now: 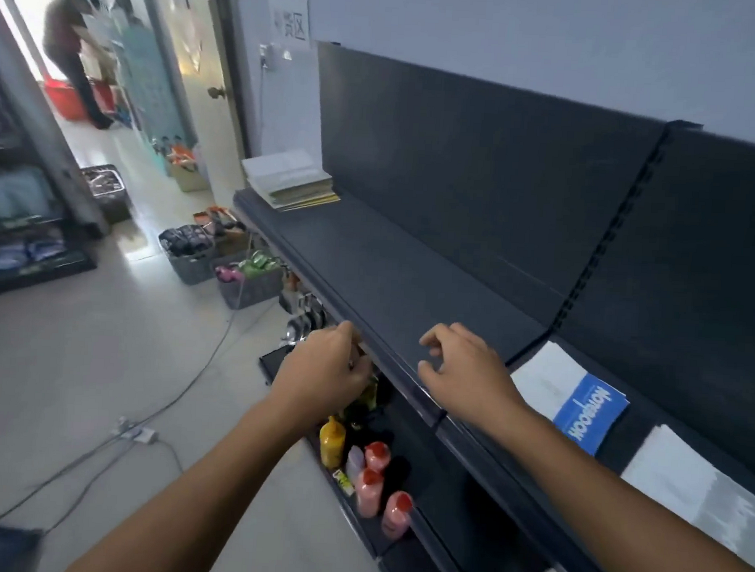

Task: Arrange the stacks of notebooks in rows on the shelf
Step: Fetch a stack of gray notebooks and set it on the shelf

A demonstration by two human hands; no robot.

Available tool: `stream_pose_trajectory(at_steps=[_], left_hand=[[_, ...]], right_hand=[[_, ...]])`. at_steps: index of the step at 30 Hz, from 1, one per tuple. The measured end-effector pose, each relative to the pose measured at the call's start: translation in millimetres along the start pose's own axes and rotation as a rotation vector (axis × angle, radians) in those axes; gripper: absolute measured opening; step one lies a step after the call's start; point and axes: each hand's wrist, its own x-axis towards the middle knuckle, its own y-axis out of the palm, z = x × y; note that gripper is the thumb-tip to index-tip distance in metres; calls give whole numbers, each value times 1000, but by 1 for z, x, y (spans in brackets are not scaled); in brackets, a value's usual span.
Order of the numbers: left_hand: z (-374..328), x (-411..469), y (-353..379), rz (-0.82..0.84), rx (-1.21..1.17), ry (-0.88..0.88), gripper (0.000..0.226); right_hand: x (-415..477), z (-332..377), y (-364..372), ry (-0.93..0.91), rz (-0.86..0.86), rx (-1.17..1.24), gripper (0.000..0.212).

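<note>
A dark shelf [393, 282] runs from the far left to the near right. A stack of notebooks [291, 180] lies at its far left end. On the near right part of the shelf sits a blue notebook [590, 413] on a white one, and another white stack [697, 499] lies nearer to me. My left hand [326, 362] hovers at the shelf's front edge, fingers loosely curled, holding nothing. My right hand [463, 364] hovers just above the shelf top, fingers loosely bent and empty.
Below the shelf stand a yellow bottle [331, 441] and pink bottles [372, 482]. Baskets of goods [194, 250] sit on the floor by the shelf's far end. Cables and a power strip [138, 433] cross the floor. A person [71, 51] bends over in the far doorway.
</note>
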Motion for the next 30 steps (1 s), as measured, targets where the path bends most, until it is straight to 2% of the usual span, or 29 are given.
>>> stream_pose_trajectory(at_steps=[8, 16, 21, 26, 30], left_hand=[[110, 57, -37, -40, 4, -145, 27], [220, 169, -70, -54, 37, -201, 29], [289, 216, -86, -61, 17, -250, 28], [357, 269, -100, -38, -3, -259, 30], [409, 321, -113, -9, -7, -179, 29]], right_hand=[[123, 79, 59, -141, 112, 14, 19], [271, 144, 109, -189, 170, 38, 23], [342, 185, 143, -194, 199, 19, 18], [411, 227, 172, -167, 163, 9, 22], [463, 257, 192, -122, 129, -11, 24]])
